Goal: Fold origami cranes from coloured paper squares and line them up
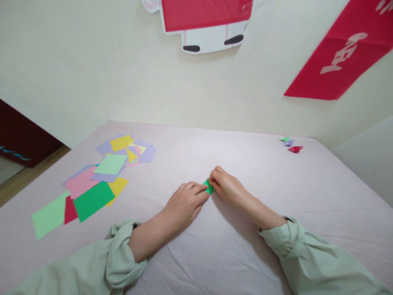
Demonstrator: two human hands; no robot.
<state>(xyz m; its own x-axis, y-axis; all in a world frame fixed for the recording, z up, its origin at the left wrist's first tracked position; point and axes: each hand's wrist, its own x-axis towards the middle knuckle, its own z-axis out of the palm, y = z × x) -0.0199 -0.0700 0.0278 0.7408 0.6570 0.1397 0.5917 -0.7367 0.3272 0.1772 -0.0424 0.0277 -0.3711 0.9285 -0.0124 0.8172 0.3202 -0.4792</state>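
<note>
A small piece of folded green paper (209,187) lies on the table between my two hands, partly covered by fingers. My left hand (188,201) rests on the table with its fingertips pressing the paper's left edge. From the right, my right hand (226,184) pinches the paper between thumb and fingers. Its exact folds are too small to make out.
Loose coloured paper sheets overlap at the left, among them a dark green sheet (94,201) and a pink sheet (82,182). Several folded paper figures, one a red figure (295,150), stand at the far right. A wall (196,94) borders the table's (245,149) back edge.
</note>
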